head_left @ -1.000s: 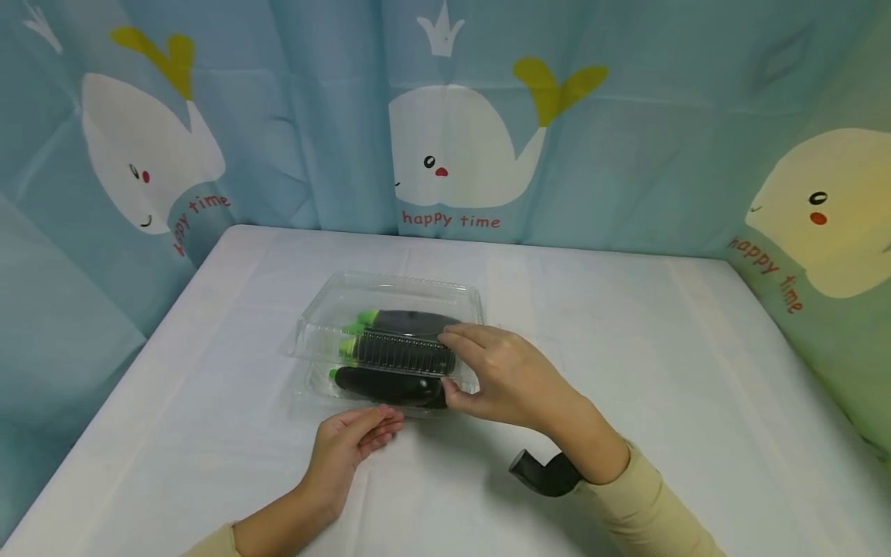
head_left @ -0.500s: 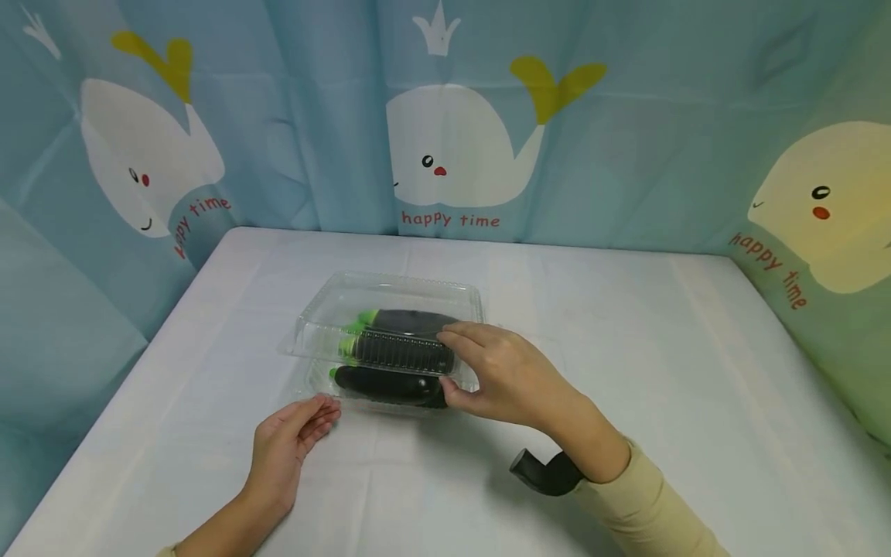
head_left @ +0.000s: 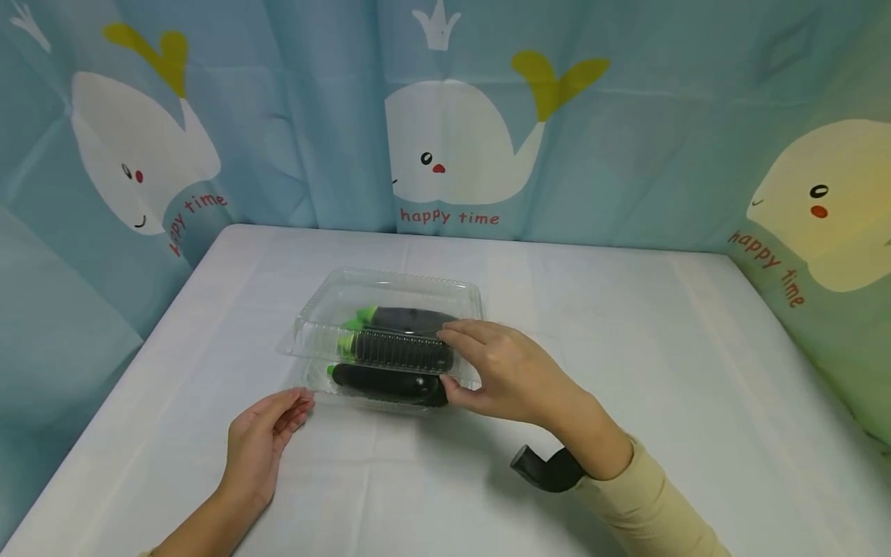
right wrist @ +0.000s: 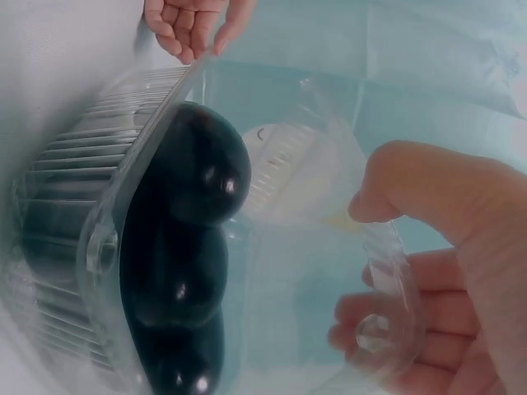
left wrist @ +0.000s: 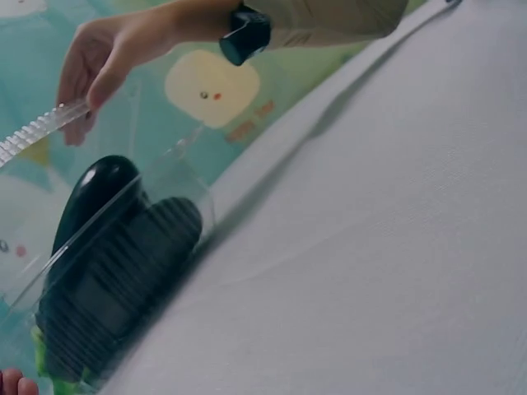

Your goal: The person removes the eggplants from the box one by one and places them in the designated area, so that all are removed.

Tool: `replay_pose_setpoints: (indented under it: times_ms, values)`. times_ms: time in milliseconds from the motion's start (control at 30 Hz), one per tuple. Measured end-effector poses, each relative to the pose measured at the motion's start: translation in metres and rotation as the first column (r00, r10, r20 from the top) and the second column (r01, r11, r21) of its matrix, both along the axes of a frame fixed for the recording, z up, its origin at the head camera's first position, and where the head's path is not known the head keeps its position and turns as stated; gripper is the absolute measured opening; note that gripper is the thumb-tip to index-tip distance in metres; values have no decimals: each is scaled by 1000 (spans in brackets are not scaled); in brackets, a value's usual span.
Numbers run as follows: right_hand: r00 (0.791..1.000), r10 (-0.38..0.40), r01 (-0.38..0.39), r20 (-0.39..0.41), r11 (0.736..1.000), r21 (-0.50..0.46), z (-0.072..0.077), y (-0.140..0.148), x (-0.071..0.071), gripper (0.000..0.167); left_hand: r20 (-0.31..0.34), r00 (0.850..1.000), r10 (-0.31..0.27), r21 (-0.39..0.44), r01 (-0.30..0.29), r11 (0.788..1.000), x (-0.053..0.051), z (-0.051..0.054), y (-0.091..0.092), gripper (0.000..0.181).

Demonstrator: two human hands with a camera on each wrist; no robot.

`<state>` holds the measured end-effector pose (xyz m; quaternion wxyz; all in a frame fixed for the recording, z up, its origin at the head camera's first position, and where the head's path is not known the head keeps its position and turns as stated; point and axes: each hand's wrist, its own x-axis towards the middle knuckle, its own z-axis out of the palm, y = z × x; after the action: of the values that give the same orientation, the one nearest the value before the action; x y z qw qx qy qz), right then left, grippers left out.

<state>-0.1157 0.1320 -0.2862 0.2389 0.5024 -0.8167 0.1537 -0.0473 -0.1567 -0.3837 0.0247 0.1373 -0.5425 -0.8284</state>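
Observation:
A clear plastic clamshell box (head_left: 316, 391) holds several dark eggplants (head_left: 383, 381) with green stem ends, lying side by side. Its ridged lid (head_left: 390, 290) is tilted partly raised above them. My right hand (head_left: 515, 379) pinches the lid's front edge near the right corner, thumb below and fingers above, as the right wrist view shows through the plastic. At the front left corner of the box, my left hand (head_left: 257, 441) pinches the base's rim between thumb and fingers. Only fingertips of the left hand (left wrist: 16, 383) show in the left wrist view.
The box stands on a white-covered table (head_left: 626, 333). A blue-green curtain (head_left: 626, 155) with whale prints hangs behind and at both sides. A black device (head_left: 546, 469) is worn at the right wrist, just above the table.
My left hand has slid left along the front of the box, from its middle to the front left corner. The right hand and the lid have stayed nearly where they were.

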Motion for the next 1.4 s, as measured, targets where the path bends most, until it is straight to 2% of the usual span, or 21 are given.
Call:
replay_pose_setpoints:
  times_ms: [167, 267, 300, 500, 667, 767, 900, 1000, 1133, 1233, 1333, 1400]
  values:
    - [1000, 0, 0, 8, 1000, 6, -1, -1, 0, 40, -3, 1000, 15, 34, -15, 999, -4, 0, -7, 17]
    - [1000, -4, 4, 12, 1000, 11, -1, -1, 0, 40, -20, 1000, -9, 34, 10, 999, -7, -1, -10, 13]
    - [1000, -4, 4, 12, 1000, 12, -1, -1, 0, 40, -32, 999, -22, 29, 23, 999, -9, -1, -10, 15]
    - [1000, 3, -3, 4, 1000, 3, -2, -2, 0, 41, -127, 988, -89, -16, 87, 996, -13, -2, -11, 53]
    - [1000, 20, -20, 5, 999, -35, 0, -2, -3, 41, -195, 973, -121, -23, 119, 993, -16, -7, -14, 53]
    - [997, 61, -58, 35, 994, -94, 5, 0, -11, 40, -215, 967, -135, -32, 131, 991, -19, -9, -14, 51]
    - [986, 125, -100, 114, 973, -206, 19, 4, -29, 41, -216, 967, -133, -34, 128, 991, -21, -10, -14, 50]
    - [975, 149, -103, 163, 960, -260, 27, 8, -42, 38, -215, 968, -133, -33, 129, 991, -21, -10, -14, 51]
    - [969, 152, -94, 193, 955, -283, 32, 11, -50, 36, -212, 968, -138, -36, 133, 990, -20, -9, -13, 51]
    - [976, 118, -55, 182, 946, -319, 33, 10, -56, 35, -206, 969, -138, -48, 131, 990, -20, -9, -13, 50]
    - [976, 85, 1, 199, 918, -397, 34, 8, -63, 34, -198, 971, -136, -57, 127, 990, -20, -9, -13, 50]
    - [964, 84, 44, 251, 885, -464, 35, 6, -70, 32, -190, 973, -130, -59, 121, 991, -20, -9, -13, 50]
